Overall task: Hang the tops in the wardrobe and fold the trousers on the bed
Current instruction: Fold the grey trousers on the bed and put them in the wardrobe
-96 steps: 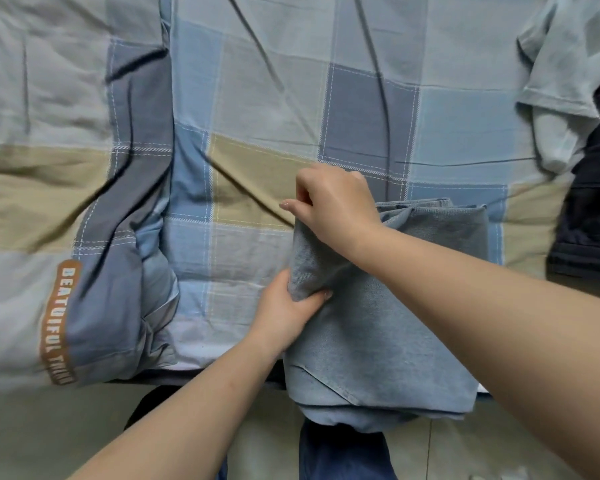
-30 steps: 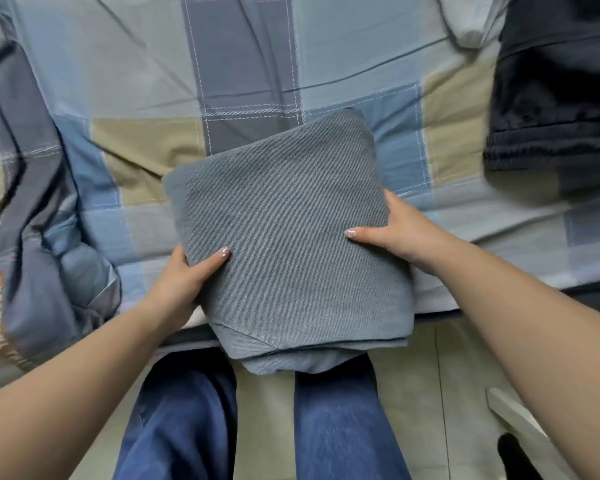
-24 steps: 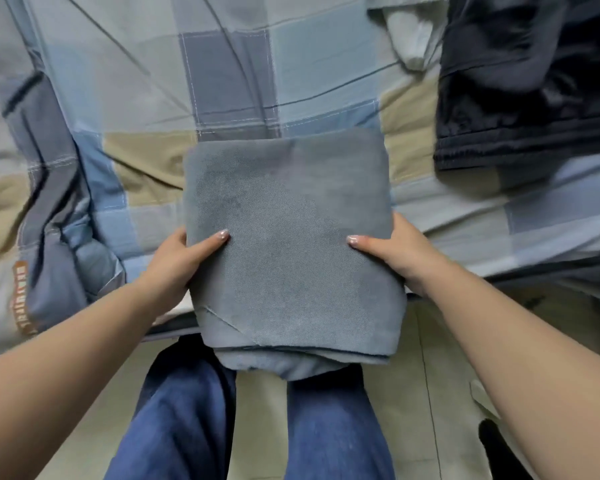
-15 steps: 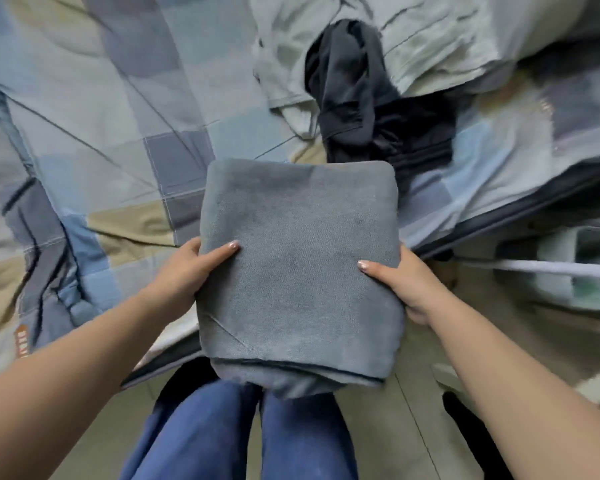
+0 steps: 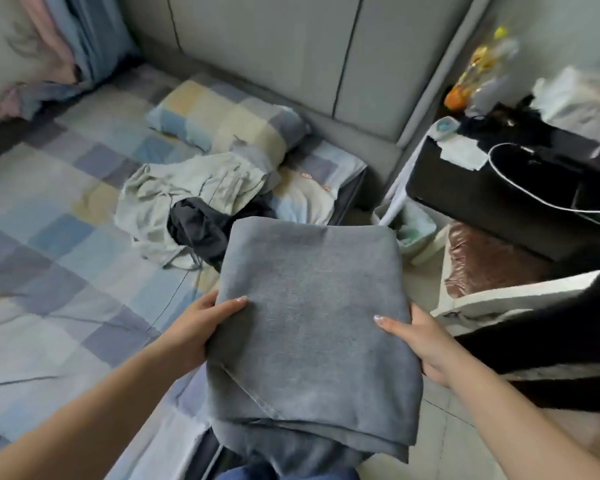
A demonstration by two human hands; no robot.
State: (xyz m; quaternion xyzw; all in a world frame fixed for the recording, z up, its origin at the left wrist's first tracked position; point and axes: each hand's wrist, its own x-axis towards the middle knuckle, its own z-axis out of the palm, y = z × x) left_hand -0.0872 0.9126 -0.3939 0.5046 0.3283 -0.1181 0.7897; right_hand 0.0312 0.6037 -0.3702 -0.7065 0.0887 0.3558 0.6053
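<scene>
Left hand (image 5: 196, 332): thumb lies on top of the folded grey trousers (image 5: 312, 323) at their left edge, remaining fingers hidden beneath the cloth. Right hand (image 5: 421, 344): same grip, thumb on top at the right edge, fingers under. Both hands clamp the bundle from opposite sides.

Trousers: folded into a thick, roughly square stack, held in the air above the bed's near right corner and the floor beside it. Loose layers show at the near edge; a seam runs diagonally across the lower left of the top face.

Bed (image 5: 49, 265): checked cover in pale blue, grey and tan, creased in long lines. Near the right edge, just beyond the held stack, a crumpled pale grey-green top (image 5: 174, 192) lies in a heap with a dark garment (image 5: 198, 226) resting on it and touching it. At the head end a pillow (image 5: 229, 119) in the same check pattern lies against a grey padded headboard (image 5: 291, 53). Far left corner: pink and blue cloth (image 5: 63, 46) bunched against the wall.

Floor right of the bed: pale tiles (image 5: 440, 427). A black table (image 5: 506, 192) stands there with a white cable (image 5: 534, 199) looped on top. Items on its far end are blurred; cannot identify. Below it, a white-framed tray with brown contents (image 5: 485, 261).
</scene>
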